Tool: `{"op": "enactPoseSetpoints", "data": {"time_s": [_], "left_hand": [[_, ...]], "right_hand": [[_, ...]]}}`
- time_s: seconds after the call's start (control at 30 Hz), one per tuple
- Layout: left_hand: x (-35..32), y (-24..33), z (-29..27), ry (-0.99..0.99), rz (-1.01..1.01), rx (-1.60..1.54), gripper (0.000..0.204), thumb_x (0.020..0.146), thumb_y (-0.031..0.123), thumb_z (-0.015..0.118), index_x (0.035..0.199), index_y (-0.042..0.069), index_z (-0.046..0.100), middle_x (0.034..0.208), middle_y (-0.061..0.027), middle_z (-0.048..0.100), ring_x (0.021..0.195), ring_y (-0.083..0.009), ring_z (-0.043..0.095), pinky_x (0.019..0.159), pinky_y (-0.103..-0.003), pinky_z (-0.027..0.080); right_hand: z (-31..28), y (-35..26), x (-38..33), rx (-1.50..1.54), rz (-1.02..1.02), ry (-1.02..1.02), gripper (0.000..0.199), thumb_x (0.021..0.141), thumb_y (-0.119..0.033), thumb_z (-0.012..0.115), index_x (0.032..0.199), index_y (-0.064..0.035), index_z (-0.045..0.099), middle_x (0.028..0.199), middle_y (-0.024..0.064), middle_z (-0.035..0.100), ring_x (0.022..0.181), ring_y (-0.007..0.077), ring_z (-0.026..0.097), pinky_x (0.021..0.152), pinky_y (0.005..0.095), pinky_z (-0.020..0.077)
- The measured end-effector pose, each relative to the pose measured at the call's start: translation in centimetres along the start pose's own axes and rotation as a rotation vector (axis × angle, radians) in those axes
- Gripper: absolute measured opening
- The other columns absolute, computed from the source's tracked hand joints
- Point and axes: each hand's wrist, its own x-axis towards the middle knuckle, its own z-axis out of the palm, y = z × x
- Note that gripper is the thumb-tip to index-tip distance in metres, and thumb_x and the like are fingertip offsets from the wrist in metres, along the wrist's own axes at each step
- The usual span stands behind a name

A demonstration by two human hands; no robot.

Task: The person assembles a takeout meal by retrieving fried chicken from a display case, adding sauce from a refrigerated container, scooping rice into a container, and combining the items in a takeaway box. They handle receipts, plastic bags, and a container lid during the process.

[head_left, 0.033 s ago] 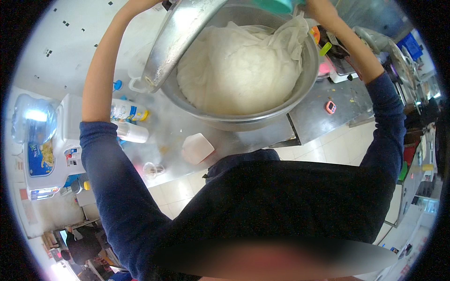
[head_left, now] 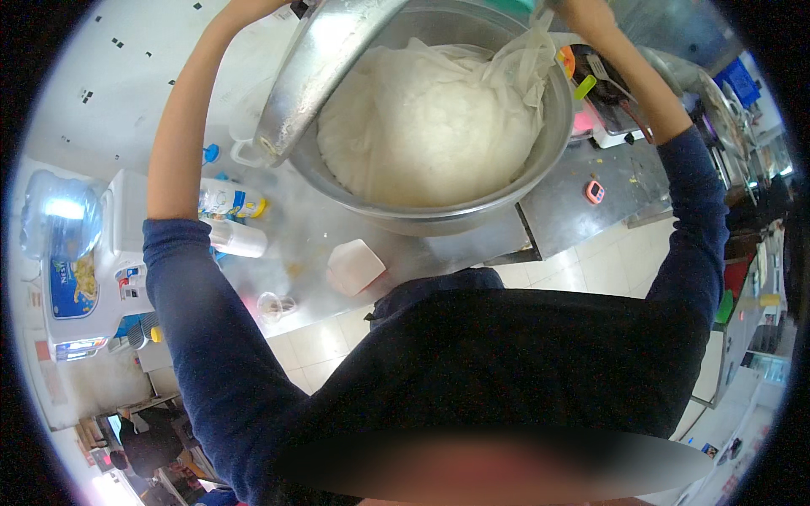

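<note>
A wide metal bowl (head_left: 553, 152) stands on the counter, lined with thin pale cloth (head_left: 523, 72) that is bunched up at its right side. Inside lies a rounded white mass (head_left: 439, 126). Along the bowl's left rim a large shiny metal piece (head_left: 325, 76) slants down, with whitish residue on its lower end. My left hand (head_left: 257, 7) is at the top edge near that piece, its fingers cut off by the frame. Over the bowl's far right, my right hand (head_left: 586, 15) appears closed on a teal plastic vessel (head_left: 510, 4), mostly out of the picture.
Near the counter's front edge lie a white scraper-like piece (head_left: 356, 266) and a clear cup (head_left: 276, 305). A small orange timer (head_left: 595, 192) is right of the bowl. Cups (head_left: 240, 238) and a bottle (head_left: 228, 201) stand left, beside a water dispenser (head_left: 125, 215).
The teal vessel has moved up, mostly past the top edge. My right hand has shifted slightly right. My left hand and the slanted metal piece look the same.
</note>
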Motion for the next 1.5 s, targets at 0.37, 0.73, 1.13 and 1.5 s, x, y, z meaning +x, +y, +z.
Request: {"op": "enactPoseSetpoints", "data": {"time_s": [0.37,0.73,1.13,1.5], "left_hand": [[0.8,-0.5,0.2,0.024,-0.040,-0.059,0.028,0.071,0.026,0.082,0.089,0.005,0.075,0.097,-0.0182,0.065,0.091,-0.0315,0.063,0.085,-0.040,0.050],[0.1,-1.5,0.4,0.091,0.014,0.008,0.026,0.071,0.028,0.080,0.086,0.008,0.074,0.095,-0.0190,0.067,0.088,-0.0329,0.066,0.080,-0.042,0.052],[0.3,-2.5,0.8,-0.031,-0.066,0.067,0.040,0.073,0.047,0.077,0.076,0.007,0.069,0.084,-0.0132,0.063,0.082,-0.0316,0.061,0.071,-0.045,0.045],[0.3,-1.1,0.1,0.101,-0.013,0.037,0.035,0.073,0.041,0.079,0.082,0.008,0.074,0.098,-0.0193,0.065,0.092,-0.0351,0.061,0.082,-0.044,0.047]], "right_hand": [[5.8,-5.4,1.5,0.470,-0.412,-0.330,0.059,0.069,-0.011,0.080,0.123,-0.0004,0.060,0.107,0.0216,0.069,0.101,0.0376,0.066,0.089,0.0417,0.0529],[11.8,-11.6,8.7,0.481,-0.309,-0.172,0.054,0.075,-0.013,0.072,0.126,-0.0056,0.057,0.112,0.0191,0.067,0.103,0.0412,0.065,0.087,0.0502,0.0532],[9.7,-10.5,3.1,0.477,-0.611,-0.155,0.053,0.074,-0.015,0.076,0.123,-0.0070,0.060,0.128,0.0167,0.060,0.117,0.0363,0.059,0.096,0.0467,0.0493],[16.3,-7.6,14.9,0.569,-0.662,-0.199,0.051,0.077,-0.019,0.074,0.125,-0.0043,0.061,0.118,0.0218,0.064,0.107,0.0385,0.063,0.093,0.0488,0.0507]]}}
